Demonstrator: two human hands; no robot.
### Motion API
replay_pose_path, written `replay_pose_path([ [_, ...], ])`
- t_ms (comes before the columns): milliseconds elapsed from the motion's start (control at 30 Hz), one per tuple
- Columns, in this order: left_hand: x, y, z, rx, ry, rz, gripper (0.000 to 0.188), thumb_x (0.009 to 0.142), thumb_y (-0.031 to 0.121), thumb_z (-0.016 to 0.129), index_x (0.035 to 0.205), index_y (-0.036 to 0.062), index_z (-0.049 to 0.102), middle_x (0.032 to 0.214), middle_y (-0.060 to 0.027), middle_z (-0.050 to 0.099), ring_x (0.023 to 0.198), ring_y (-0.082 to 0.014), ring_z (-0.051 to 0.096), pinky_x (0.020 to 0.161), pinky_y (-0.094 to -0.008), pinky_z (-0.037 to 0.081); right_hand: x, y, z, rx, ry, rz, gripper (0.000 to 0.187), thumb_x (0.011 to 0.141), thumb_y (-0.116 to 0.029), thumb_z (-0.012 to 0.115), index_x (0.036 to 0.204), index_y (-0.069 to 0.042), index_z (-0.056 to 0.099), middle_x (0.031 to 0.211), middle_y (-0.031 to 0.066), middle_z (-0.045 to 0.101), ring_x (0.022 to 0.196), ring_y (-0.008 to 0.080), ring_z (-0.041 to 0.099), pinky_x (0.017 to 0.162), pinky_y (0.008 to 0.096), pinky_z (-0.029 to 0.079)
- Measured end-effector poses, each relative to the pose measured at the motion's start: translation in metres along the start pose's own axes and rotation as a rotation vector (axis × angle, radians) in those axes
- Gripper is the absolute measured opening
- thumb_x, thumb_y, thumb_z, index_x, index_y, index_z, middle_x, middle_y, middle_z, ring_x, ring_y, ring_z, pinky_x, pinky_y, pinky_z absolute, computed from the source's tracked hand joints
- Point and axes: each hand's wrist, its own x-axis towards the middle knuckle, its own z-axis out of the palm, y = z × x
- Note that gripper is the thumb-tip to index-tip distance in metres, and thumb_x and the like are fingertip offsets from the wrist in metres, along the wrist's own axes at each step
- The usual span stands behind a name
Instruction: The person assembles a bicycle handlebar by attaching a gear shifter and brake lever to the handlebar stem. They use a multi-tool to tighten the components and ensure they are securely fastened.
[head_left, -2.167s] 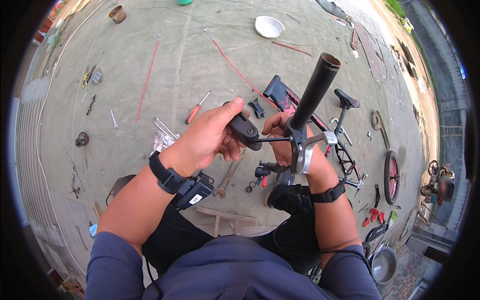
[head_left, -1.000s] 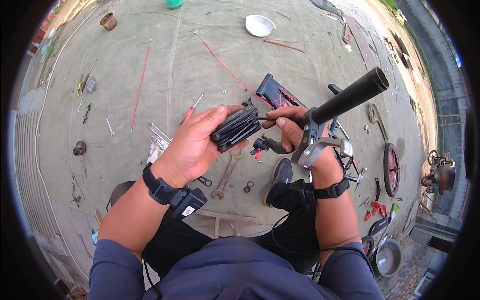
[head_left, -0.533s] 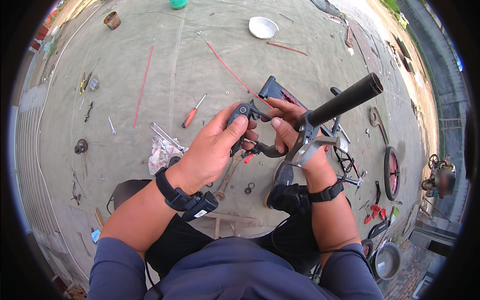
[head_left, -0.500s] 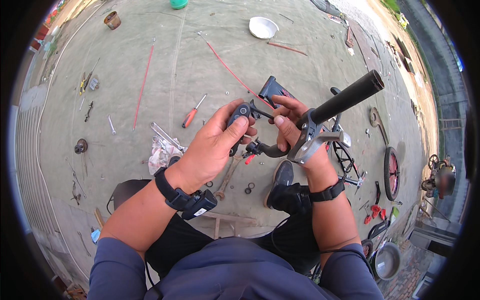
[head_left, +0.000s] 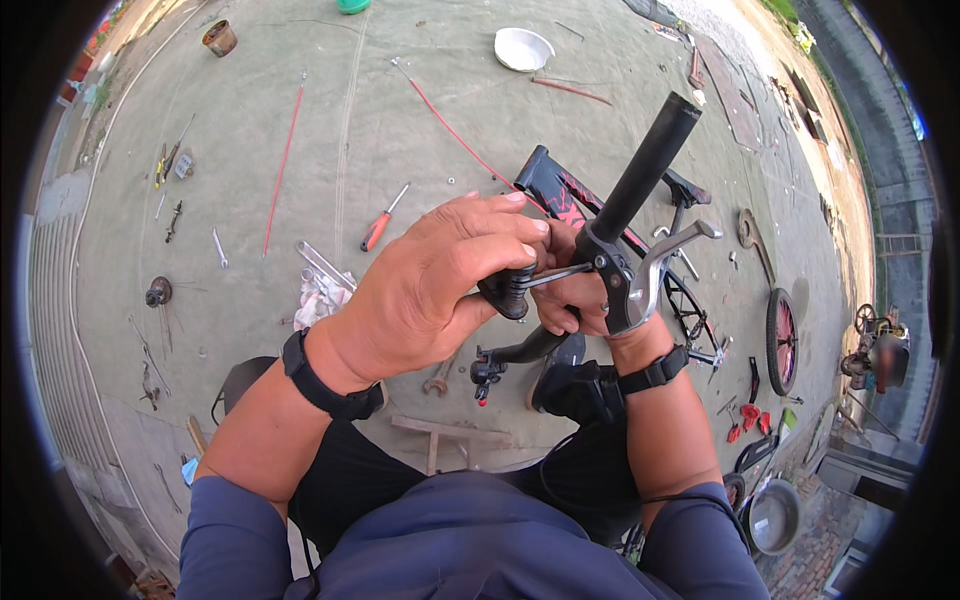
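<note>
My left hand (head_left: 425, 275) is closed on a black folding hex key set (head_left: 507, 292). One hex key (head_left: 562, 273) is swung out from it, and its tip reaches the brake lever clamp (head_left: 602, 262); whether it sits in the bolt I cannot tell. Behind it my right hand (head_left: 572, 303) is wrapped round a black bicycle handlebar (head_left: 650, 165), its fingers partly hidden. A silver brake lever (head_left: 660, 268) sticks out to the right of the bar. Toward my foot, the bar's lower end carries a small black clamp (head_left: 487, 370).
A black and pink bicycle frame (head_left: 545, 183) lies beyond my hands, a wheel (head_left: 783, 340) to the right. Around lie a screwdriver (head_left: 384, 217), a spanner (head_left: 220, 248), red cables (head_left: 285, 165), a white basin (head_left: 522, 49) and a metal bowl (head_left: 777, 520).
The handlebar has turned more upright, its top end moving left. My left hand has rolled over and brought the hex key set's extended key up to the lever clamp.
</note>
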Motion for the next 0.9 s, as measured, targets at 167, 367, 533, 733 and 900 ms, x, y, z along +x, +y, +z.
replay_pose_path([
  [167,-0.0001,0.0041,-0.0033,0.132,0.004,0.046,0.066,0.069,-0.012,0.080,0.122,0.0127,0.051,0.135,-0.0131,0.067,0.134,-0.0393,0.060,0.113,-0.0551,0.047,0.0000,-0.0003,0.0043,-0.064,0.001,0.052,0.016,0.087,-0.005,0.066,0.095,-0.002,0.052,0.065,-0.0011,0.048,0.047,0.0081,0.047,0.045,0.0251,0.036],
  [367,-0.0011,0.0018,-0.0043,0.186,0.008,0.088,0.062,0.071,-0.011,0.080,0.121,0.0144,0.052,0.136,-0.0110,0.067,0.135,-0.0375,0.060,0.113,-0.0539,0.048,-0.0011,-0.0049,0.0064,-0.125,-0.005,0.087,0.016,0.085,-0.005,0.066,0.094,-0.002,0.052,0.066,-0.0020,0.048,0.048,0.0065,0.046,0.045,0.0238,0.032],
  [533,-0.0016,-0.0007,-0.0066,0.292,0.008,0.166,0.058,0.072,-0.010,0.079,0.117,0.0156,0.055,0.135,-0.0090,0.067,0.134,-0.0376,0.060,0.112,-0.0533,0.048,0.0001,-0.0017,0.0062,-0.112,-0.053,0.096,0.016,0.084,-0.005,0.064,0.094,-0.002,0.052,0.066,-0.0023,0.049,0.048,0.0056,0.046,0.045,0.0230,0.031],
  [733,-0.0025,0.0015,-0.0057,0.227,0.004,0.121,0.059,0.071,-0.009,0.080,0.120,0.0132,0.056,0.134,-0.0120,0.067,0.128,-0.0385,0.063,0.107,-0.0512,0.053,-0.0008,-0.0056,0.0079,-0.210,-0.033,0.115,0.015,0.086,-0.006,0.063,0.096,-0.001,0.053,0.066,-0.0026,0.049,0.048,0.0057,0.047,0.045,0.0231,0.033],
  [900,-0.0057,-0.0029,-0.0002,0.157,0.050,0.087,0.066,0.067,-0.008,0.081,0.127,0.0104,0.058,0.130,-0.0134,0.067,0.122,-0.0376,0.065,0.103,-0.0463,0.055,0.0020,-0.0032,0.0069,-0.266,0.008,0.065,0.014,0.087,-0.006,0.063,0.097,-0.002,0.055,0.064,-0.0020,0.050,0.048,0.0065,0.049,0.045,0.0236,0.038],
])
